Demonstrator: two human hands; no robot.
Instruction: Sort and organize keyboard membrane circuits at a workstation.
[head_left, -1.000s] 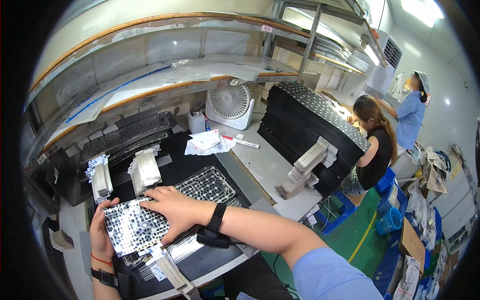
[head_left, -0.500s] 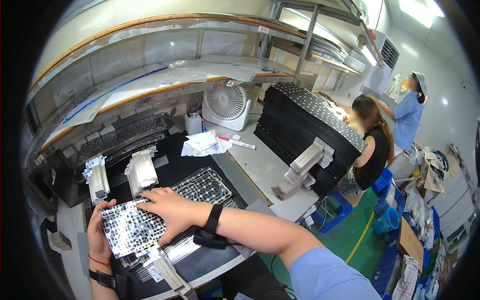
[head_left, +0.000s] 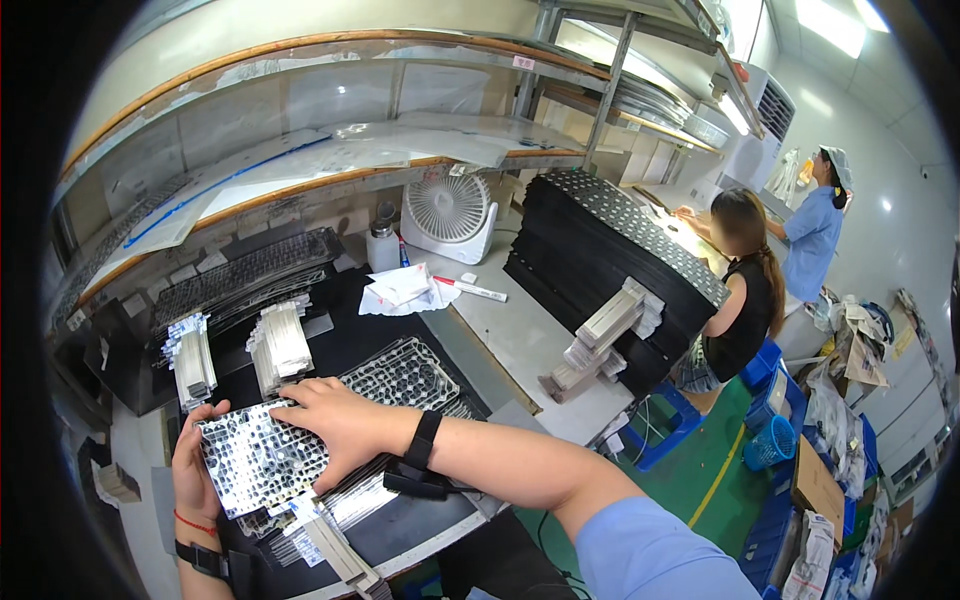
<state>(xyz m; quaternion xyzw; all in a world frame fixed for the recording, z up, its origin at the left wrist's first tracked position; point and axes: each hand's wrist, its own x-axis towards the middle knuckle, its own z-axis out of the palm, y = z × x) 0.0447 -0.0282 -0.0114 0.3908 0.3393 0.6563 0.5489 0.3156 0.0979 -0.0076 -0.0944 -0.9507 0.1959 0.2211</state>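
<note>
A shiny silver panel with a grid of many small dark openings (head_left: 255,462) lies tilted between my hands, above other thin panels on the bench. My left hand (head_left: 195,460) holds its left edge, with some fingers hidden behind it. My right hand (head_left: 345,425) spans its right end, fingers at the far edge and thumb at the near corner. Beneath my right wrist lies a stack of similar gridded panels (head_left: 405,375). A bundle of thin metal strips (head_left: 335,545) sits by the panel's near corner, and two more bundles (head_left: 192,360) (head_left: 280,345) stand beyond it.
A white fan (head_left: 447,220), a bottle (head_left: 382,245), papers (head_left: 405,290) and a marker (head_left: 470,289) stand or lie behind. At the right rises a tall black stack (head_left: 600,270) with metal strips (head_left: 605,335) beside it. Two people (head_left: 745,265) (head_left: 815,230) work farther right. Shelves run overhead.
My hands and the panel stay almost in place, and the view shifts very slightly. The seated person at the right has turned their head a little.
</note>
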